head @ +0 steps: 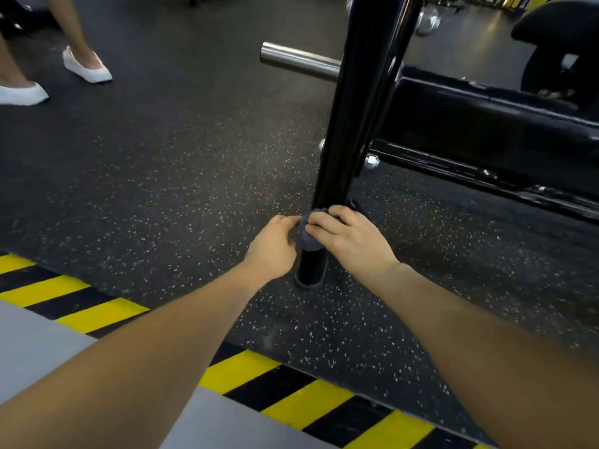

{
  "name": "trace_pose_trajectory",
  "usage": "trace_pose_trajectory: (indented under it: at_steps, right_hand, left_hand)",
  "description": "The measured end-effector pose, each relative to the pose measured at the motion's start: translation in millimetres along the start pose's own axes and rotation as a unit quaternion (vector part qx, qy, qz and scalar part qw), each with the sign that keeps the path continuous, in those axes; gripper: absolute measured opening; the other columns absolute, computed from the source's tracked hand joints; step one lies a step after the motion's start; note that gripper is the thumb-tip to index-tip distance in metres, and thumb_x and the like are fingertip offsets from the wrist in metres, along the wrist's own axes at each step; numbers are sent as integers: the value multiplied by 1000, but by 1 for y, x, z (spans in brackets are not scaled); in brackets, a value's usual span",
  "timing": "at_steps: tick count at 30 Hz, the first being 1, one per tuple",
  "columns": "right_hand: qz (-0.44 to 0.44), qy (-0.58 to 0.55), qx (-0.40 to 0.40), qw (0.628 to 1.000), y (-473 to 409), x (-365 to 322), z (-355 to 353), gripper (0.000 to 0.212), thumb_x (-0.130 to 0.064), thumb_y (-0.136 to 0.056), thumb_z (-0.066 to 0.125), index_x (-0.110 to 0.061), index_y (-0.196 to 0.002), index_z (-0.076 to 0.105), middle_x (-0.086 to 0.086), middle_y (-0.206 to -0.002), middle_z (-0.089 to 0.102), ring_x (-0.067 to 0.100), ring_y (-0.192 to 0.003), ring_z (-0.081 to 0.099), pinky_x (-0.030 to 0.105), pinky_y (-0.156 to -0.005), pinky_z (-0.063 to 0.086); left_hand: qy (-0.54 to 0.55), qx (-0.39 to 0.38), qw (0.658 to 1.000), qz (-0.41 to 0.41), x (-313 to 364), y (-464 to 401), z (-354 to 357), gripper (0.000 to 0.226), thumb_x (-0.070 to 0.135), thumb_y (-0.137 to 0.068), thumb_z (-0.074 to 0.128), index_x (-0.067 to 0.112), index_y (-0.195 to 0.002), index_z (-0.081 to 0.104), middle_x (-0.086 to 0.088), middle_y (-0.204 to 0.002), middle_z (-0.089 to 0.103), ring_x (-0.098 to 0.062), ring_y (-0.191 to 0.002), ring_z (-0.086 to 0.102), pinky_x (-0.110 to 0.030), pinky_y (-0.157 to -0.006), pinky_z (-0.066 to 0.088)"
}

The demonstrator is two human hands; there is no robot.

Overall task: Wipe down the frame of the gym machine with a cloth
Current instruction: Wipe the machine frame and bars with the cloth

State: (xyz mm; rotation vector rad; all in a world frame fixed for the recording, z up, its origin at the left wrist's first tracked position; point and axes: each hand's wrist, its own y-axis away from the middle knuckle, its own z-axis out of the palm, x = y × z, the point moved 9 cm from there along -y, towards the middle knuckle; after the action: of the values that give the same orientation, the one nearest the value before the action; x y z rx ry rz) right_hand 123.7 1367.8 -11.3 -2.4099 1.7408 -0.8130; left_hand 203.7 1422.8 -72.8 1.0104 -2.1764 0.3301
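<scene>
A grey cloth [308, 236] is wrapped around the low end of the black upright post [356, 124] of the gym machine, just above its foot on the speckled floor [162, 176]. The right hand [350, 234] closes over the cloth from the 3 o'clock side, fingers pressing it to the post. The left hand [272, 246] pinches the cloth's edge at 9 o'clock. A chrome peg [298, 61] juts from the post toward 9 o'clock higher up. Someone's white shoes [87, 66] stand at 10 o'clock.
</scene>
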Motion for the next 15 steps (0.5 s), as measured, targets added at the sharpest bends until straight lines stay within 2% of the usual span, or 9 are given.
trace_pose_trajectory:
  at_steps: [4, 6, 8, 9, 11, 13, 15]
  right_hand:
    - [1, -7, -21, 1000, 13, -20, 41, 40, -2, -65, 76, -5, -104, 69, 9, -110, 65, 33, -95, 61, 38, -76, 56]
    - [23, -4, -34, 999, 16, -30, 54, 28, -6, -73, 65, -11, -99, 73, 4, -106, 66, 28, -97, 58, 33, -74, 55]
    - [69, 2, -118, 991, 22, -39, 67, 34, -12, -83, 46, -18, -106, 70, -2, -112, 62, 23, -107, 52, 30, -79, 49]
    - [102, -25, -186, 977, 31, -41, 79, 36, -10, -88, 45, -19, -117, 64, -2, -121, 56, 23, -115, 46, 31, -86, 45]
    - [228, -144, -270, 924, 54, -36, 89, 44, -5, -89, 53, -19, -130, 53, 2, -129, 49, 26, -121, 40, 34, -94, 41]
    - [358, -259, -214, 871, 68, -22, 75, 44, -3, -89, 54, -17, -131, 50, 7, -125, 52, 29, -115, 45, 36, -92, 41]
    - [460, -399, -120, 784, 78, -10, 57, 34, -4, -91, 52, -12, -124, 46, 11, -114, 57, 29, -104, 54, 36, -88, 44]
  left_hand:
    - [35, 7, 999, -32, -23, 13, 16, 50, 3, -95, 44, 17, -142, 40, -1, -139, 42, -19, -123, 49, -33, -106, 39]
    - [59, 9, 997, -54, -38, 25, 25, 49, 1, -95, 45, 15, -142, 41, -3, -137, 44, -18, -122, 49, -28, -106, 37]
    - [78, 4, 994, -80, -53, 40, 32, 49, -1, -94, 45, 13, -141, 42, -5, -135, 47, -19, -120, 50, -26, -106, 37]
    - [85, 1, 992, -91, -58, 46, 34, 48, -1, -94, 46, 13, -140, 43, -7, -134, 49, -19, -119, 50, -27, -105, 37]
    - [105, 7, 988, -115, -63, 56, 29, 47, 0, -94, 46, 12, -139, 45, -8, -133, 51, -21, -118, 52, -28, -104, 38]
    - [142, 23, 981, -130, -58, 63, 21, 43, 5, -96, 47, 12, -138, 45, -7, -129, 54, -22, -115, 53, -28, -101, 39]
    - [205, 29, 967, -147, -49, 71, 17, 39, 17, -98, 49, 14, -137, 46, -1, -122, 55, -18, -108, 53, -26, -95, 38]
